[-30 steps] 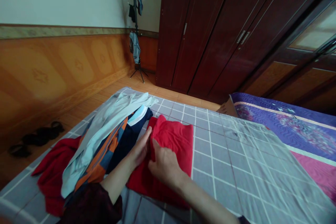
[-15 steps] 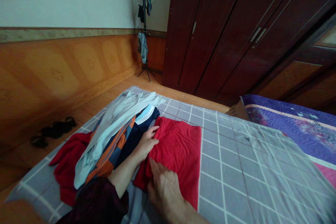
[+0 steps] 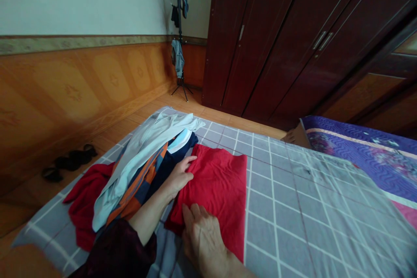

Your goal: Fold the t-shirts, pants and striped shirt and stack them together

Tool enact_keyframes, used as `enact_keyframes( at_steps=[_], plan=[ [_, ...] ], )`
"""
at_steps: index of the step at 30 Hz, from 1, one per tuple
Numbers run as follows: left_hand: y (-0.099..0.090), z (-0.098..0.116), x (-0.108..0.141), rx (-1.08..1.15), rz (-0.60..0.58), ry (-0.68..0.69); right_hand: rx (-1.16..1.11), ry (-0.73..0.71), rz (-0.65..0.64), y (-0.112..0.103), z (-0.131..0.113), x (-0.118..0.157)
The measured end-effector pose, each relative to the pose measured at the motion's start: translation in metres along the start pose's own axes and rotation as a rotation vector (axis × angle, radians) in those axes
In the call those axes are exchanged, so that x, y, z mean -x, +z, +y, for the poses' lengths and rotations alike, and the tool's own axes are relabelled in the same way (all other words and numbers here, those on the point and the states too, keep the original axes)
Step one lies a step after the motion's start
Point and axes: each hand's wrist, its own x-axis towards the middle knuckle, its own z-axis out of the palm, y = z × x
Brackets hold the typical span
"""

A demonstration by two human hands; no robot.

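Observation:
A folded red garment (image 3: pixel 224 182) lies on the grey checked bedsheet (image 3: pixel 260 226), its surface lightly wrinkled. My left hand (image 3: pixel 180 177) is at its upper left edge, thumb and fingers holding the cloth. Lower on the same side, my right hand (image 3: pixel 202 231) has its fingers curled down onto the garment's left edge, the fingertips partly hidden. Just left of my left hand is a loose heap of clothes: a pale grey garment (image 3: pixel 140 152) on top, an orange and navy one (image 3: pixel 138 197) under it, and a dark red one (image 3: pixel 86 208) at the outer side.
Beyond the bed stand a dark wooden wardrobe (image 3: pixel 260 39) and a black coat rack (image 3: pixel 180 21) with clothes on it. Purple bedding (image 3: pixel 365 143) lies at the right, next to a cardboard box (image 3: pixel 298 135). Black shoes or sandals (image 3: pixel 73 159) rest on the floor at left.
The red garment's right edge has shifted slightly left, and its surface looks smoother. Both hands have moved a little left with it, still at its left edge.

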Motion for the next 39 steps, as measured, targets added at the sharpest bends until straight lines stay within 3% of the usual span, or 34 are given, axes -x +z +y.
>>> enact_keyframes(
  at_steps=[4, 9, 12, 16, 19, 24, 26, 30, 34, 39],
  plan=[
    [-0.005, -0.009, -0.007, -0.105, 0.064, 0.02, 0.011, -0.004, -0.024, 0.005, 0.001, -0.001],
    [-0.004, -0.017, -0.014, -0.327, 0.138, 0.215, 0.033, -0.073, -0.035, 0.003, -0.002, 0.002],
    [-0.003, -0.015, -0.012, -0.584, 0.237, 0.284, 0.063, -0.098, -0.041, -0.004, 0.005, 0.015],
    [-0.003, -0.012, -0.005, -0.979, 0.337, 0.263, 0.15, -0.078, 0.092, -0.008, 0.043, 0.05],
    [-0.002, -0.011, -0.005, -1.099, 0.334, 0.248, 0.122, 0.099, 0.223, -0.006, 0.081, 0.076],
    [0.002, -0.006, -0.02, -1.018, 0.335, 0.058, -0.095, 0.435, 0.282, -0.008, 0.114, 0.08],
    [0.003, -0.004, -0.029, -0.97, 0.325, 0.036, -0.207, 0.517, 0.301, -0.016, 0.12, 0.063],
    [0.016, 0.001, -0.039, -0.849, 0.244, 0.13, -0.513, 0.664, 0.375, -0.036, 0.136, 0.018],
    [0.039, 0.012, -0.034, -0.636, 0.126, 0.241, -0.702, 0.666, 0.36, -0.05, 0.149, -0.005],
    [0.067, 0.028, -0.04, -0.449, 0.061, 0.279, -0.828, 0.66, 0.443, -0.077, 0.168, 0.012]
  ],
)
